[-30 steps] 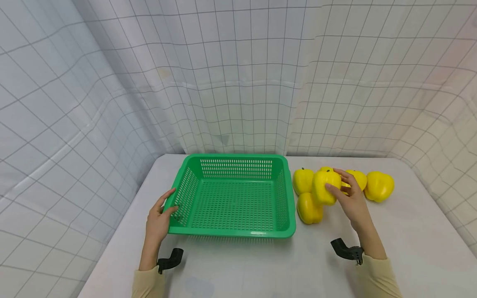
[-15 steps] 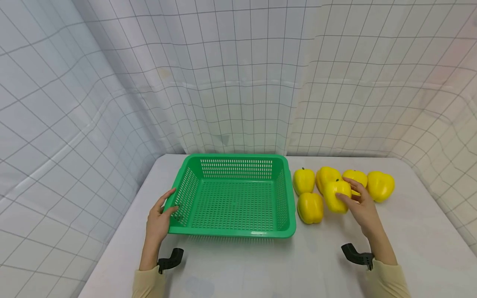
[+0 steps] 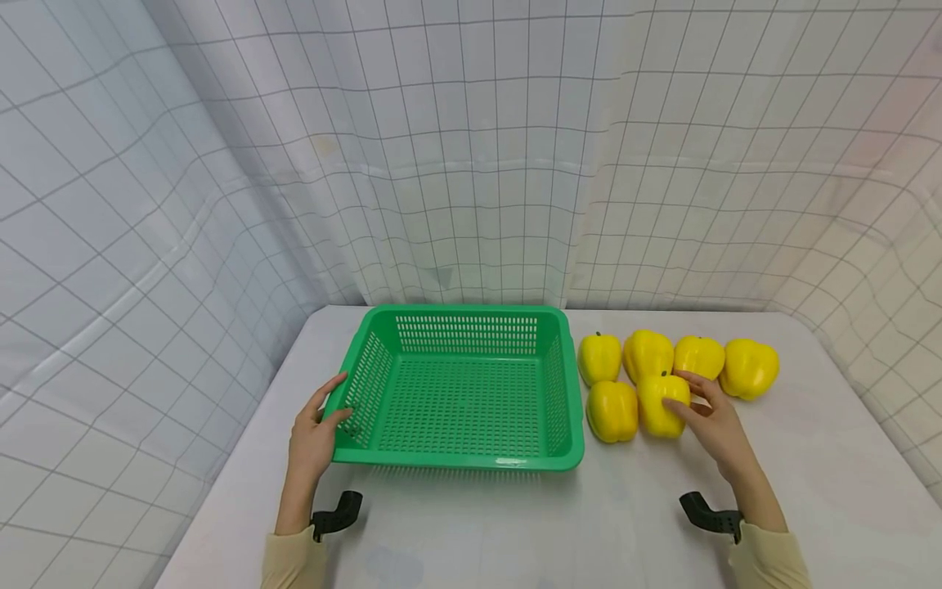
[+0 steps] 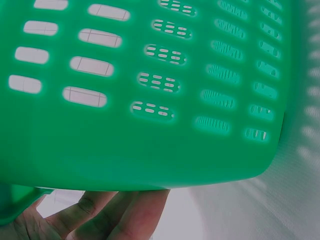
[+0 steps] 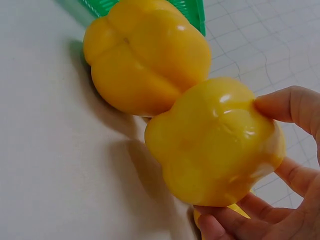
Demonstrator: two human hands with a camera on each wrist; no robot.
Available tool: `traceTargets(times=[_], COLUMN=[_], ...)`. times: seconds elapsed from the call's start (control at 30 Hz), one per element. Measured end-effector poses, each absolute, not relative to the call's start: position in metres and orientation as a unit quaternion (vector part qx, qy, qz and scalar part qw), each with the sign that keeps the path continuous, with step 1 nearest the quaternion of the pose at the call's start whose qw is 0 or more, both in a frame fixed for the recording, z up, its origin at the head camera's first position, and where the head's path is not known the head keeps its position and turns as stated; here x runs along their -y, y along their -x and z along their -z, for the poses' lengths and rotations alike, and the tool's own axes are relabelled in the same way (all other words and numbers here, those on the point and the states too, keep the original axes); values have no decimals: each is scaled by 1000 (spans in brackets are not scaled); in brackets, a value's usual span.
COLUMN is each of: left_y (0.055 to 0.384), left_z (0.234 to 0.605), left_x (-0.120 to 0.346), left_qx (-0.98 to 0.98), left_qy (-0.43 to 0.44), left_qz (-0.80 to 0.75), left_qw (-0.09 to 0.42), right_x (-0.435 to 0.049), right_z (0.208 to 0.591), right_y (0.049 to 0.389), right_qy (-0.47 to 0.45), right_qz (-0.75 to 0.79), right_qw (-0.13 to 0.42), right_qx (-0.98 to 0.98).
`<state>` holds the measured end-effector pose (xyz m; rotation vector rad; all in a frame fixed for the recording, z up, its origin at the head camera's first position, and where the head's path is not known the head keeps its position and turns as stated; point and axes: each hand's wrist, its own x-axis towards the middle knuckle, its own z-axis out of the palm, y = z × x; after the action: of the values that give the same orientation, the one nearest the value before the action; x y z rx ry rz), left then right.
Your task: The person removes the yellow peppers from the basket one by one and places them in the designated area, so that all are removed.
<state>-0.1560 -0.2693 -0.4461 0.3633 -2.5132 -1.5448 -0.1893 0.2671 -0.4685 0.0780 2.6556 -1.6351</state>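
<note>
A yellow bell pepper (image 3: 661, 409) is gripped between the thumb and fingers of my right hand (image 3: 712, 423), close over the table in the front row. To its left lies another yellow bell pepper (image 3: 612, 411), which the right wrist view shows beside the held one. My left hand (image 3: 312, 436) holds the left rim of a green plastic basket (image 3: 456, 460), thumb inside and fingers along the outer side. In the left wrist view the fingers (image 4: 142, 215) lie at the edge of the slotted basket wall (image 4: 125, 150).
Behind the held pepper several more yellow peppers stand in a row, from one by the basket (image 3: 599, 358) to one at the right end (image 3: 749, 368). A white gridded curtain (image 3: 471, 164) surrounds the white table (image 3: 471, 540) at the back and sides.
My right hand has carried its bell pepper right and then down toward the table, uncovering the peppers behind. The left hand and the basket have stayed in place.
</note>
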Motion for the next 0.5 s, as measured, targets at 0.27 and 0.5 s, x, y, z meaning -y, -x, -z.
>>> traceTargets(times=[0.27, 0.5], left_y=[156, 156], left_z=[448, 448], left_x=[270, 271], left_qx=[842, 842], left_qy=[-122, -121], left_qz=[519, 519], left_qw=[85, 84], right_x=[-273, -275], right_z=[478, 483], right_y=[188, 187], right_qy=[-17, -17], right_qz=[537, 536], right_qw=[29, 42], right_qx=[-843, -843])
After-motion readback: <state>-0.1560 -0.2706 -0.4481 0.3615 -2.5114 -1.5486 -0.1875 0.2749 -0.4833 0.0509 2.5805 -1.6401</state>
